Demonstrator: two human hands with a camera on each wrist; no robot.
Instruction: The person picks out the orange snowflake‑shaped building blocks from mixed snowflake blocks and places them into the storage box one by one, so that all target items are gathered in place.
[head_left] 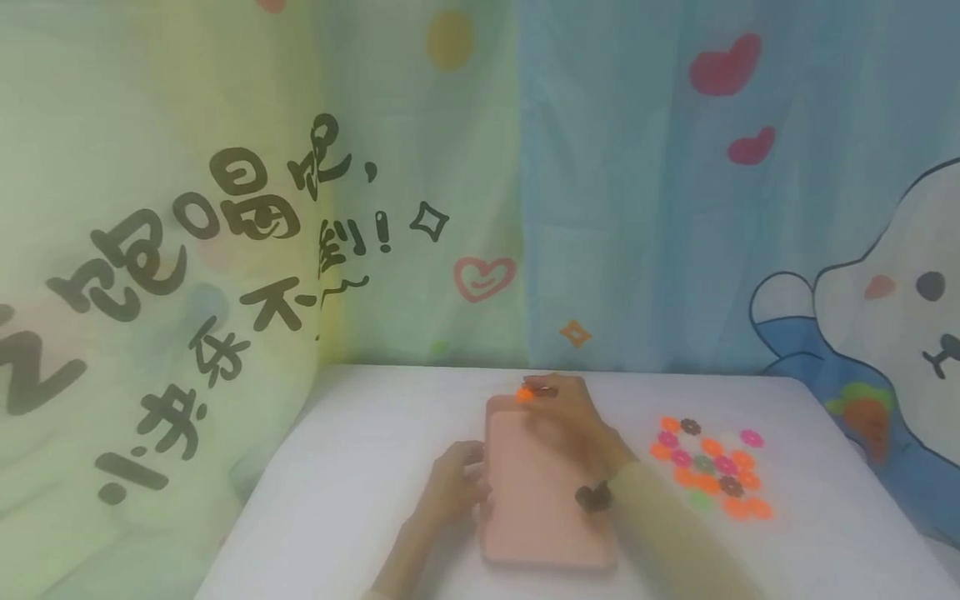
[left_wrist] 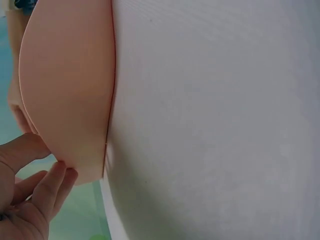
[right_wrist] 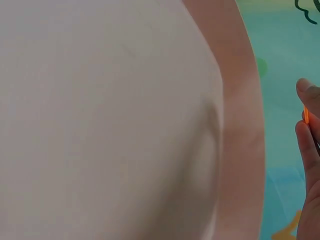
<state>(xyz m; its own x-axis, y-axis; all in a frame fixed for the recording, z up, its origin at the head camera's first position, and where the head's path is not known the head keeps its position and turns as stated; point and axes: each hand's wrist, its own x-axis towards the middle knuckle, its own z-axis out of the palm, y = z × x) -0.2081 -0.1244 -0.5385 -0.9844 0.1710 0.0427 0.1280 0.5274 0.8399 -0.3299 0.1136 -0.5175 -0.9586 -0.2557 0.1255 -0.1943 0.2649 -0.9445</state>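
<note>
A pale pink, shallow rectangular box (head_left: 547,492) stands on the table. At its left side my left hand (head_left: 452,483) holds the wall; the thumb (left_wrist: 25,149) lies at the rim and the other fingertips touch the wall close by. Above the far edge of the box, my right hand (head_left: 566,408) pinches a small orange flower-shaped disc (head_left: 524,395) between thumb and fingers. In the right wrist view the orange disc (right_wrist: 306,115) is seen edge-on, with a dark sliver beside it that I cannot identify.
Right of the box, several flower-shaped discs (head_left: 705,483) in orange, pink, green and brown lie scattered on the white table (head_left: 337,500). A printed curtain (head_left: 600,183) hangs behind the table. The right forearm crosses over the box's right side.
</note>
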